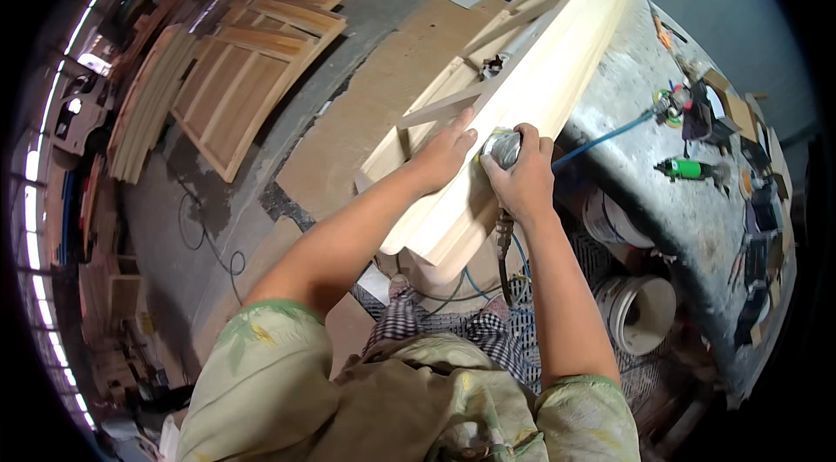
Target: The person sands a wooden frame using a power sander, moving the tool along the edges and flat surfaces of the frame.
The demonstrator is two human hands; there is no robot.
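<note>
On the pale wooden frame (522, 87), whose long axis runs away from me up and to the right, my left hand (446, 153) presses flat with fingers spread while my right hand (522, 179) beside it grips the small air sander (501, 147).

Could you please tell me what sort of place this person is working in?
Most likely a woodworking shop: stacked panelled door frames lie on the floor, long pale boards rest on a dusty workbench, and the right hand holds a hose-fed power tool.
</note>
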